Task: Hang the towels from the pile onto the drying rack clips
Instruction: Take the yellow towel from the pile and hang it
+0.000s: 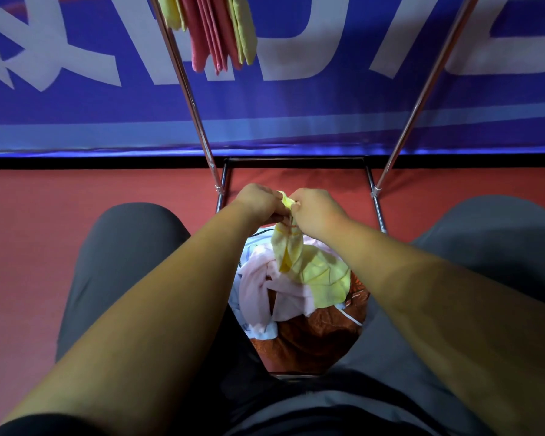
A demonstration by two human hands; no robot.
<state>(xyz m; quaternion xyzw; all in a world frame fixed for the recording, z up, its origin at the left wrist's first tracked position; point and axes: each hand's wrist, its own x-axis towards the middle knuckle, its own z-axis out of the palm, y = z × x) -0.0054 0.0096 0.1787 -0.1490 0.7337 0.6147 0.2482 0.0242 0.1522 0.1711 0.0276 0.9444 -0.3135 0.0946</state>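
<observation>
Yellow towel (315, 272), creased, bunched narrow at top, above pink pile (265, 284)

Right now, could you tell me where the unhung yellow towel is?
Head view, centre: left hand and right hand pinch the yellow towel, which trails onto the pile below.

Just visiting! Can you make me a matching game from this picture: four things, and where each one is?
1. crumpled yellow cloth towel
2. pale pink cloth towel
3. coral-red cloth towels
4. shiny metal rack pole

A. hanging up top
B. lying in the pile
C. pinched by left hand and right hand
D. slanting up from the floor

Pairs: 1-C, 2-B, 3-A, 4-D
</observation>
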